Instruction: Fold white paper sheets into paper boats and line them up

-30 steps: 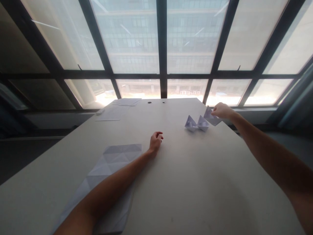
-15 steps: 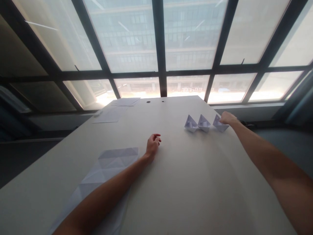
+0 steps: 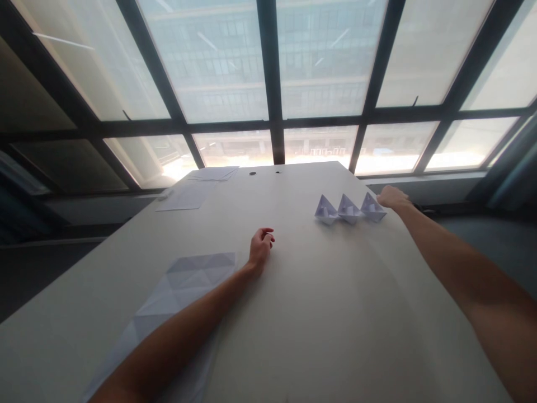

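Three white folded paper boats stand in a row across the right half of the table: a left boat (image 3: 326,211), a middle boat (image 3: 348,210) and a right boat (image 3: 373,207). My right hand (image 3: 393,197) is beside the right boat, its bent fingers close together at the boat's right side. Whether they still touch the paper is hard to see. My left hand (image 3: 260,246) rests on the table left of the boats, fingers loosely curled and apart, holding nothing. Under my left forearm lies a large creased white sheet (image 3: 195,274), partly covered by the arm.
Flat white papers (image 3: 184,198) lie at the far left of the white table (image 3: 302,313). Two small dark round spots are near its far edge. Large dark-framed windows (image 3: 274,101) stand beyond, with a curtain (image 3: 509,168) on the right.
The right boat has shifted left, closer to the middle boat, and more of it shows. My right hand has come off its front. My left hand stays put.
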Available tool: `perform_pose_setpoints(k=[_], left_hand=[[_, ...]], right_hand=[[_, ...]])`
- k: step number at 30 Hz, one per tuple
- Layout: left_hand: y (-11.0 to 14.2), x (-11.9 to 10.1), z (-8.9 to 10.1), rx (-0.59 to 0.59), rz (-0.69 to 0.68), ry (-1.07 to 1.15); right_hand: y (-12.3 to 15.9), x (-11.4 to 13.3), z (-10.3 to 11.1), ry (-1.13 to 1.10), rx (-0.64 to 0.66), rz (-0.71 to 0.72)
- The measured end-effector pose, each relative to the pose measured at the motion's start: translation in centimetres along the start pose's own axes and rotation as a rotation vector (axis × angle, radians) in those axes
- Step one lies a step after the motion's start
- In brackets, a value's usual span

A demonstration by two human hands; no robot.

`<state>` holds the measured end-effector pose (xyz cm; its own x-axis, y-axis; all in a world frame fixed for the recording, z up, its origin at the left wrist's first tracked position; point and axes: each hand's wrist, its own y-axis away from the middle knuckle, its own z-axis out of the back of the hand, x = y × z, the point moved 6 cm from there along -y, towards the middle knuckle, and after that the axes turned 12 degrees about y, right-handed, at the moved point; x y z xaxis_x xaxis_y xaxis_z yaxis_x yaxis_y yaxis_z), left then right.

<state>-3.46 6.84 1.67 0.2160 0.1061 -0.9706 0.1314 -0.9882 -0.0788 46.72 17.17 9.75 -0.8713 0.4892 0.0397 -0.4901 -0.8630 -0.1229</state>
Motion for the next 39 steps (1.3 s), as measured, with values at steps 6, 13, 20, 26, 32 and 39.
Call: perform_pose_setpoints(k=[6,13,20,26,32,39], left_hand=[[-0.3,0.1,0.0,0.013,-0.037,-0.025],[0.3,-0.2,-3.8,0.124,-0.046,-0.005],[-0.8,-3.0,-8.9,0.176,-0.050,0.273],[-4.5,-5.5,-8.7,0.126,0.035,0.559],[-4.7,-6.9,-4.9,0.364,0.027,0.120],[0.3,-4.0,3.3,0.691,-0.380,-0.694]], right_hand=[[2.4,-1.8,3.3,-0.046,-0.138,-0.143],[8.9,2.0,8.2,-0.187,-0.402,0.005],[23.6,13.3,6.1,-0.453,-0.345,0.491],[39.9,22.8,0.6,-0.528,-0.046,1.098],[42.6,26.6,-2.9,-0.347,0.133,1.315],[35.5,22.4,-4.5,-0.240,0.186,1.262]])
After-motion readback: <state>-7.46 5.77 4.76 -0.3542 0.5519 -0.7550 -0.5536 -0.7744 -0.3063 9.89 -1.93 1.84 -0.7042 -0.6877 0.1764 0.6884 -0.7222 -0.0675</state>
